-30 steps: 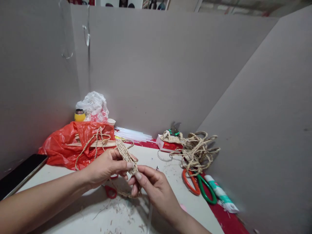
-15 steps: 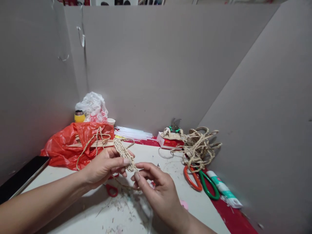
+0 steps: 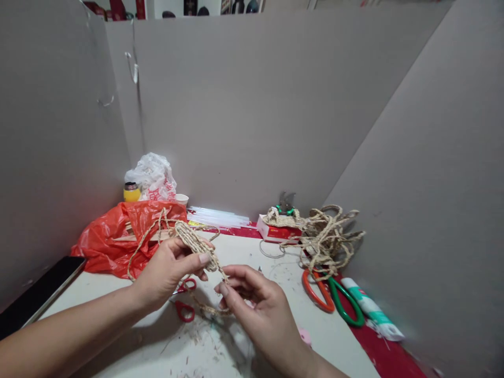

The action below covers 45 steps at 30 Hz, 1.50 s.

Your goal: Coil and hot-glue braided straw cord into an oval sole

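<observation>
My left hand [image 3: 170,270] pinches a flat piece of braided straw rope [image 3: 195,243] between thumb and fingers, held above the white table [image 3: 118,341]. A loose tail of the same rope loops back over the red bag and another strand hangs down toward the table. My right hand [image 3: 255,307] is just to the right and below, fingers curled in a pinch round the hanging rope strand. Small red-handled scissors [image 3: 185,307] lie on the table beneath both hands.
A red plastic bag [image 3: 114,236], a white bag [image 3: 151,176] and a yellow jar [image 3: 131,192] sit at the back left. A tangle of straw rope [image 3: 328,239], a red box [image 3: 275,233], orange and green scissors [image 3: 333,299] and a glue tube [image 3: 372,315] lie right. Grey cardboard walls enclose the table.
My left hand has lifted the braided piece slightly up and left. My right hand has slid down the strand, away from the braid's end.
</observation>
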Each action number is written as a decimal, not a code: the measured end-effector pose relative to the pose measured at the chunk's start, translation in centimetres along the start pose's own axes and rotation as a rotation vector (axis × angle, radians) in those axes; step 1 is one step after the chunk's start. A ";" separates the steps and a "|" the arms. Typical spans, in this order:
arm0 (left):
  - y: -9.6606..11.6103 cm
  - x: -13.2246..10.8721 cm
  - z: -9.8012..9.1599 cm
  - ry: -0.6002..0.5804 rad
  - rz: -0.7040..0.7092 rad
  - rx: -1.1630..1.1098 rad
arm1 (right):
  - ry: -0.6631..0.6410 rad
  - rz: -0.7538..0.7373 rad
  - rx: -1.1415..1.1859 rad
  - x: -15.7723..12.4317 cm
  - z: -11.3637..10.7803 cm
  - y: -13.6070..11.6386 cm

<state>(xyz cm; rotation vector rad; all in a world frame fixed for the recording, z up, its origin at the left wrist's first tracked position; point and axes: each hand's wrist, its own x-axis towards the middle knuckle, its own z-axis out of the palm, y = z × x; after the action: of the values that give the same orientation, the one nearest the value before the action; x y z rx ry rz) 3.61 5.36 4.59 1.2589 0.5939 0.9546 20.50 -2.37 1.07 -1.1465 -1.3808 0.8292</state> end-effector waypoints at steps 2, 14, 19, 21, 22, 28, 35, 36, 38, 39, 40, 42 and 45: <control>-0.2 -0.1 0.1 0.043 0.011 0.004 | 0.014 -0.061 -0.051 -0.2 0.1 0.1; -0.4 -0.3 0.3 0.137 0.096 0.037 | -0.101 -0.004 0.049 0.0 0.7 -0.6; -0.1 0.3 0.0 0.170 0.077 0.070 | -0.068 0.131 0.152 0.6 0.2 -0.8; 0.2 0.7 -0.2 0.173 0.035 0.085 | -0.023 0.119 0.045 1.5 -0.4 -0.7; 0.2 0.9 -0.4 0.167 0.013 0.085 | 0.004 0.112 -0.031 2.1 -0.9 -0.6; -0.2 2.0 -1.2 0.099 -0.103 0.022 | 0.007 0.112 -0.431 5.7 -5.3 0.8; -2.6 2.3 -1.6 0.020 -0.273 0.070 | -0.287 0.173 -0.979 -0.6 -8.4 0.2; -2.8 2.1 -1.6 0.003 -0.290 0.090 | -0.305 0.178 -1.033 -1.5 -8.2 0.4; -2.8 1.4 -1.5 -0.028 -0.317 0.151 | -0.320 0.176 -1.111 -2.8 -7.7 1.0; -2.7 0.9 -1.5 -0.044 -0.328 0.177 | -0.323 0.174 -1.135 -3.2 -7.5 1.5; -2.5 0.5 -1.5 -0.059 -0.336 0.191 | -0.324 0.171 -1.152 -3.4 -7.4 2.0; -2.2 -0.6 -1.6 -0.081 -0.351 0.202 | -0.323 0.163 -1.165 -3.6 -7.5 3.1; -1.9 -2.2 -2.0 -0.097 -0.348 0.192 | -0.272 0.151 -1.118 -3.8 -8.4 4.4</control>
<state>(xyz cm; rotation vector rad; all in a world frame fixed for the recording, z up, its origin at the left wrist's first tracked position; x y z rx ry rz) 1.36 4.53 2.00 1.3100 0.8114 0.5538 29.30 -5.77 -2.99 -2.0414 -2.0902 0.2546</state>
